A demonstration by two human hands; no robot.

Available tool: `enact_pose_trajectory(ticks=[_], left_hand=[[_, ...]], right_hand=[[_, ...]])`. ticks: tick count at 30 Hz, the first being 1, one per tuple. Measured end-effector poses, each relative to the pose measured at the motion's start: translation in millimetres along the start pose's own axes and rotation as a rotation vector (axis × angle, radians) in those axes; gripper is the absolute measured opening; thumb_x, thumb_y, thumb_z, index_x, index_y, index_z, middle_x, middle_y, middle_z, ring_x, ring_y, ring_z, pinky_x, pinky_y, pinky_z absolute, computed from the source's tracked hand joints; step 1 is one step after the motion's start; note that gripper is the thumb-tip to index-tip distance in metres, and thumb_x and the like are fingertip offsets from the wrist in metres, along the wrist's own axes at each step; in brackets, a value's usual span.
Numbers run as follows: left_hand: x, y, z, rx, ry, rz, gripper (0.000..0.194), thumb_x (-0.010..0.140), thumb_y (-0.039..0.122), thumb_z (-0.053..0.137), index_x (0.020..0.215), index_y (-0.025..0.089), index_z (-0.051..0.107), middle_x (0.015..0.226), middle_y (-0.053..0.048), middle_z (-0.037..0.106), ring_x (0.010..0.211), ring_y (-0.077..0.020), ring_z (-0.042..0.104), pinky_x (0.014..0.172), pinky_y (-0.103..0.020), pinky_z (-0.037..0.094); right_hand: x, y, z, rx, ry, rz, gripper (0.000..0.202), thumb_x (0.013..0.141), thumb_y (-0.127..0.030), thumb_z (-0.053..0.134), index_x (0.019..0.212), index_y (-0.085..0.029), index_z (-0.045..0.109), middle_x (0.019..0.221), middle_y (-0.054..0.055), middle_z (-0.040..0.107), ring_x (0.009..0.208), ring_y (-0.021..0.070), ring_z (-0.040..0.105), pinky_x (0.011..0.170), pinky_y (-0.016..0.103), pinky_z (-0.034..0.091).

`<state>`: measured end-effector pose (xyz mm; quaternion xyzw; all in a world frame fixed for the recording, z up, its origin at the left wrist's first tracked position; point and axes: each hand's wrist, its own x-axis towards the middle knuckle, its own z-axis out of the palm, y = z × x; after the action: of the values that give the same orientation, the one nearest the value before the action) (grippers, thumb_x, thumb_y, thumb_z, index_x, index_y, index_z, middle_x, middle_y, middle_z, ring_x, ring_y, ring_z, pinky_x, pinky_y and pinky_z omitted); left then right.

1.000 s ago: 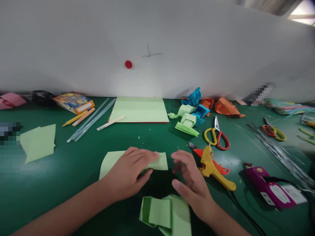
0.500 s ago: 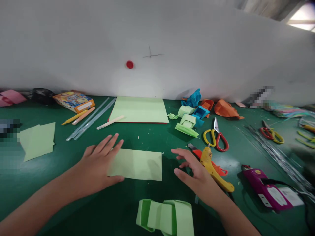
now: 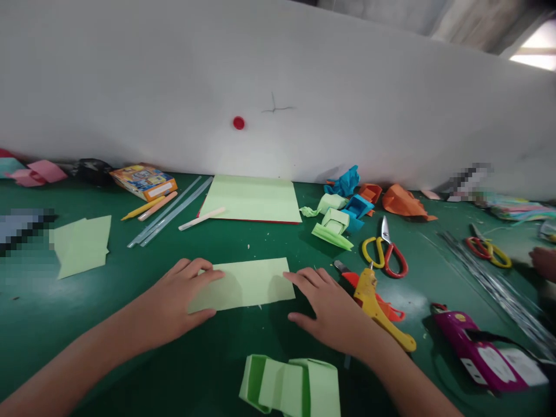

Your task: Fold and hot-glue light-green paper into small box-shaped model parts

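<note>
A light green paper rectangle (image 3: 256, 284) lies on the green table, tilted slightly up toward its right end. My left hand (image 3: 185, 292) rests over its left end, fingers bent on the paper and thumb apart near the lower edge. At the right end, my right hand (image 3: 324, 304) has its index fingertip at the paper's edge, with the thumb apart below. Neither hand is closed around the sheet. Nearer to me sits a folded light green paper piece (image 3: 291, 385). A yellow glue gun (image 3: 373, 307) and a red cutter knife (image 3: 350, 277) lie just right of my right hand.
Scissors (image 3: 393, 255), folded paper shapes (image 3: 336, 220) and a purple device (image 3: 480, 347) with a cable are on the right. Stacked green sheets (image 3: 252, 197) lie against the white wall. Glue sticks (image 3: 163, 217), a box (image 3: 145, 180) and green paper pieces (image 3: 82, 246) are left.
The paper rectangle has turned, its right end tipping upward. My left fingers have bent inward over it, and my right hand has come left to its right edge. Another person's hand shows at far right.
</note>
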<state>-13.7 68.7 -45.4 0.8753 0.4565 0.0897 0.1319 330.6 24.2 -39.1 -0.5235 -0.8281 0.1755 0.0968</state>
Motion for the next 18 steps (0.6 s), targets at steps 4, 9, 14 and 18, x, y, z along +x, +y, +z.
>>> enact_pose_trajectory(ticks=[4, 9, 14, 18], left_hand=[[4.1, 13.5, 10.3, 0.101, 0.051, 0.112, 0.033, 0.094, 0.033, 0.059, 0.125, 0.033, 0.07, 0.139, -0.005, 0.063, 0.126, -0.0299, 0.057, 0.104, -0.047, 0.048], [14.1, 22.2, 19.7, 0.213, 0.07, 0.355, 0.041, 0.1, 0.014, 0.04, 0.123, 0.028, 0.071, 0.124, -0.007, 0.073, 0.11, -0.0248, 0.067, 0.097, -0.042, 0.051], [23.4, 27.0, 17.7, 0.364, 0.214, 0.533, 0.05, 0.1, 0.005, 0.04, 0.136, 0.032, 0.06, 0.114, -0.002, 0.075, 0.107, -0.0193, 0.066, 0.102, -0.037, 0.042], [28.9, 35.0, 16.0, 0.527, 0.539, 0.497, 0.033, 0.098, 0.007, 0.052, 0.117, 0.03, 0.068, 0.101, 0.002, 0.076, 0.098, -0.0174, 0.066, 0.09, -0.037, 0.038]], right_hand=[[0.2, 2.3, 0.2, -0.027, 0.013, -0.017, 0.051, 0.093, -0.036, 0.069, 0.142, -0.029, 0.057, 0.129, 0.009, 0.06, 0.113, 0.0317, 0.054, 0.098, 0.053, 0.051], [1.6, 10.6, 4.0, -0.116, 0.058, 0.004, 0.028, 0.103, -0.023, 0.049, 0.123, -0.026, 0.068, 0.114, 0.008, 0.068, 0.103, 0.029, 0.059, 0.089, 0.048, 0.053], [0.5, 15.5, 2.0, -0.074, 0.126, 0.143, 0.029, 0.102, -0.023, 0.049, 0.124, -0.026, 0.068, 0.115, 0.008, 0.071, 0.105, 0.0285, 0.062, 0.088, 0.046, 0.053], [-3.4, 7.4, -2.2, -0.033, 0.149, 0.11, 0.044, 0.095, -0.027, 0.062, 0.139, -0.027, 0.059, 0.134, 0.008, 0.062, 0.12, 0.03, 0.055, 0.101, 0.048, 0.05]])
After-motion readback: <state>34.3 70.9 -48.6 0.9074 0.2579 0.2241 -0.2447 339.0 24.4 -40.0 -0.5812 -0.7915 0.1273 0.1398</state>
